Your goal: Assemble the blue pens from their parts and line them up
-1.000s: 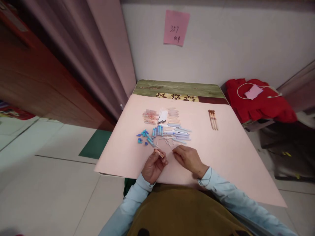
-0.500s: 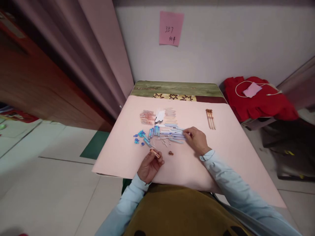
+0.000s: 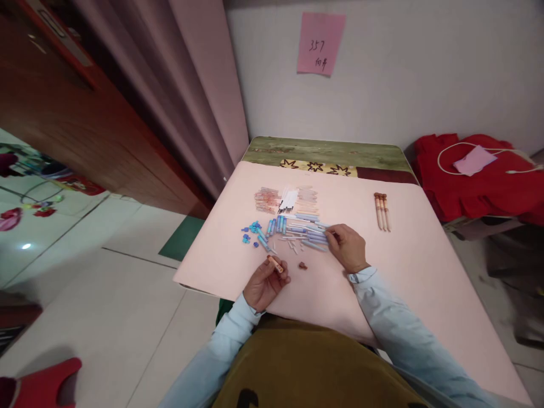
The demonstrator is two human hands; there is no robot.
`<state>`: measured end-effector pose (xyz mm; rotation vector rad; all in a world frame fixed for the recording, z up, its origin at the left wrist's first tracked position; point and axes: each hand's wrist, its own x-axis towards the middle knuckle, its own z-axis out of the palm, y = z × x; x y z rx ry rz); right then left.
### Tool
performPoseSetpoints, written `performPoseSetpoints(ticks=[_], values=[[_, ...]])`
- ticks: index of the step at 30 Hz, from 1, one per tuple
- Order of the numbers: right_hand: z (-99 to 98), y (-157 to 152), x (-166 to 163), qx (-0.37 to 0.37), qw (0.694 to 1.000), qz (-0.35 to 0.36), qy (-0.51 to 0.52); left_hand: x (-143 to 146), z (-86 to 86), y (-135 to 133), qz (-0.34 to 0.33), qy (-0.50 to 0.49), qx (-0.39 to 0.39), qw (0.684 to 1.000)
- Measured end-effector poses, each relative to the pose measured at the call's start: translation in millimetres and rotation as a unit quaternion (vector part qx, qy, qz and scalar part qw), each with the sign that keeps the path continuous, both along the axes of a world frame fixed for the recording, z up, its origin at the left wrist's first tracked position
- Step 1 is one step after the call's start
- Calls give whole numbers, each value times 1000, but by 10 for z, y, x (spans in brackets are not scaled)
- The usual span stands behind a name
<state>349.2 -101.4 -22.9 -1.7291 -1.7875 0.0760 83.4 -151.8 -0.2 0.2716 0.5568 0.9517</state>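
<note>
My left hand (image 3: pixel 267 284), near the table's front edge, is closed around a short orange pen barrel (image 3: pixel 276 264) with a brown end. My right hand (image 3: pixel 349 247) pinches the right end of a pale blue pen barrel (image 3: pixel 319 225) at the edge of a heap of lilac and blue pen parts (image 3: pixel 315 236). Between the hands lies a small brown cap piece (image 3: pixel 303 265). Blue printed barrels (image 3: pixel 281 224) stand in a loose row left of the heap, beside small blue caps (image 3: pixel 255 228). Several thin white pieces (image 3: pixel 293 247) are scattered in front.
Pinkish clear parts (image 3: pixel 267 200), white refills with black tips (image 3: pixel 289 199) and pale barrels (image 3: pixel 306 198) lie farther back. Three brown-capped pens (image 3: pixel 382 212) lie at the right on the pink-covered table (image 3: pixel 408 272). A red cloth (image 3: pixel 476 192) with a white cable is beyond the right edge.
The camera view has turned a little left, so everything sits farther right in the picture. Both hands keep nearly the same places and grips over the table.
</note>
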Motion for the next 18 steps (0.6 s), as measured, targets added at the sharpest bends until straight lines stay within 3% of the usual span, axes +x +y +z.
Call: performPoseSetpoints(ticks=[18], values=[[-48,28,69,22,998,63,-12,16,17,11,-2,4,14,1000]])
